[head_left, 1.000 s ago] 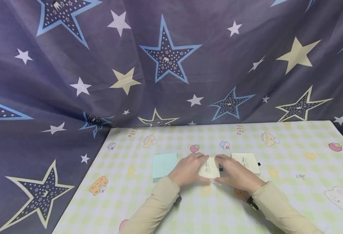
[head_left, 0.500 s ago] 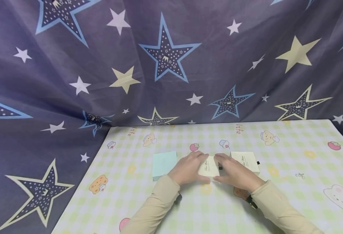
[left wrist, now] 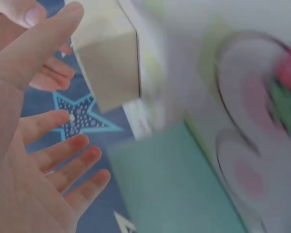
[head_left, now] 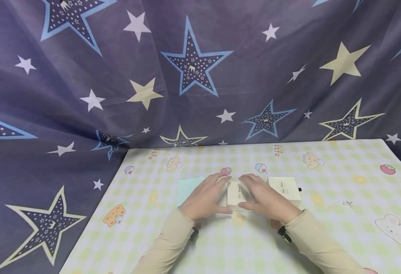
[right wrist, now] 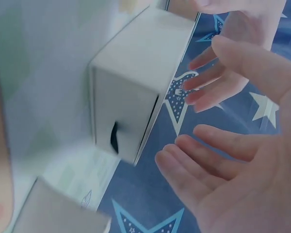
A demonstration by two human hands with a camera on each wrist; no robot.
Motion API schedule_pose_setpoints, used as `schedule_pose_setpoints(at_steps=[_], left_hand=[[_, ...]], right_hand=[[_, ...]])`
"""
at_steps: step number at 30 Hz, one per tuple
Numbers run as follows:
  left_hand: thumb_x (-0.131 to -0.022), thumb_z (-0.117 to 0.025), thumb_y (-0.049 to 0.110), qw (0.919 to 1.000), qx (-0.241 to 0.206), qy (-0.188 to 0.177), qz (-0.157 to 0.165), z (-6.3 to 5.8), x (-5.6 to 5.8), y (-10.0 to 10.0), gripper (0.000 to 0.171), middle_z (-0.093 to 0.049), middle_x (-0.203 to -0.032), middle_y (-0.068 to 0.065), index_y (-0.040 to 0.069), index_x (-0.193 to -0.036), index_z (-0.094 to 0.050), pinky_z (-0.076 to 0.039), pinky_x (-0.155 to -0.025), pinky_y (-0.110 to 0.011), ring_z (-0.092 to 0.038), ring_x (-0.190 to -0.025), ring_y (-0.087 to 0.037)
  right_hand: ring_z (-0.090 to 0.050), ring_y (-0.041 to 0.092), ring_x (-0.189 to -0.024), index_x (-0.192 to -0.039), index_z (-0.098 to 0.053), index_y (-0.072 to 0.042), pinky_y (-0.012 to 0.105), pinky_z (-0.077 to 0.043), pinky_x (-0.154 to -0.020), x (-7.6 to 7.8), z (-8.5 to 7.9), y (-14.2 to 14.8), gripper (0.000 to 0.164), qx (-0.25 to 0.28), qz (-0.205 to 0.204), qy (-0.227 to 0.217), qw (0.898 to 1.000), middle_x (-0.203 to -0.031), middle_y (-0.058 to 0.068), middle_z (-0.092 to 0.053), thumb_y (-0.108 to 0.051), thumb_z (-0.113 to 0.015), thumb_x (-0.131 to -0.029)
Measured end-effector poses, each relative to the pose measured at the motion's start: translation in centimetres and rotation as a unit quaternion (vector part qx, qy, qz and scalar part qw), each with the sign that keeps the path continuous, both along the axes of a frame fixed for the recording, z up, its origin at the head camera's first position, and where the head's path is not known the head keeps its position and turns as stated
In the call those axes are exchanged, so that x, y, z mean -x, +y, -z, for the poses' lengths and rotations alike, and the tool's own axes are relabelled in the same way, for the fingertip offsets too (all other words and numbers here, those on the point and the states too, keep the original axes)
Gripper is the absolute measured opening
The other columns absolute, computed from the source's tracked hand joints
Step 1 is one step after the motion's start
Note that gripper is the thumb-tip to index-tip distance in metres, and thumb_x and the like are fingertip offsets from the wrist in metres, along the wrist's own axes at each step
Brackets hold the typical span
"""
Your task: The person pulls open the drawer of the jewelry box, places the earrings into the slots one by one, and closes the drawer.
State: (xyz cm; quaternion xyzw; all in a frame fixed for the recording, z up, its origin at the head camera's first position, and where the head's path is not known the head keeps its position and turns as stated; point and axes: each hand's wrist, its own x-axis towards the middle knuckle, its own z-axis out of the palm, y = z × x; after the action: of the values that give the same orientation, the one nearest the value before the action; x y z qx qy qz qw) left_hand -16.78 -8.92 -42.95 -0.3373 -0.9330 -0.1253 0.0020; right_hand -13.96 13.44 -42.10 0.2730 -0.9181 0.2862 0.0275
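A small white drawer box (head_left: 235,195) with dark script lettering on its lid sits on the table between my hands. My left hand (head_left: 208,196) is just left of it, fingers spread and apart from the box in the left wrist view. Over on its right side is my right hand (head_left: 268,197), fingers loosely extended; the right wrist view shows a gap between them and the box. A black pull tab (right wrist: 114,138) sticks out of the box's end. Partly behind my left hand lies a pale teal box (head_left: 189,187).
A second white box (head_left: 284,186) with similar lettering and a black tab stands beyond my right hand. The checked tablecloth (head_left: 333,236) has cartoon prints. A dark star-patterned curtain (head_left: 221,110) hangs behind the table.
Both hands held the middle white box by its sides; now they have let go. The box sits slightly further left, and my left hand has shifted left, partly covering the teal box.
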Motion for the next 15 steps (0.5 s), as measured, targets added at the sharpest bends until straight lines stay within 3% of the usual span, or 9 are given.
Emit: schedule_pose_setpoints(at_steps=[9, 15], left_hand=[[-0.074, -0.084, 0.050, 0.9982, -0.037, -0.010, -0.045, -0.2, -0.8, -4.3, 0.098, -0.036, -0.156, -0.012, 0.014, -0.153, -0.038, -0.034, -0.115, -0.047, -0.037, -0.142, -0.029], [-0.071, -0.085, 0.050, 0.9957, -0.047, 0.005, -0.079, 0.0, -0.9, -6.8, 0.100, -0.038, -0.154, -0.013, 0.013, -0.152, -0.039, -0.032, -0.116, -0.048, -0.036, -0.142, -0.029]], right_hand=[[-0.049, 0.035, -0.130, -0.140, -0.047, 0.005, 0.049, -0.040, -0.110, 0.4, 0.1, -2.8, 0.070, 0.019, -0.005, -0.023, 1.000, -0.141, 0.020, -0.050, -0.025, -0.079, -0.084], [-0.043, 0.038, -0.137, -0.141, -0.046, 0.003, 0.050, -0.036, -0.114, 0.8, 0.1, -5.2, 0.072, 0.020, -0.006, -0.049, 0.999, -0.144, 0.023, -0.048, -0.025, -0.079, -0.084]])
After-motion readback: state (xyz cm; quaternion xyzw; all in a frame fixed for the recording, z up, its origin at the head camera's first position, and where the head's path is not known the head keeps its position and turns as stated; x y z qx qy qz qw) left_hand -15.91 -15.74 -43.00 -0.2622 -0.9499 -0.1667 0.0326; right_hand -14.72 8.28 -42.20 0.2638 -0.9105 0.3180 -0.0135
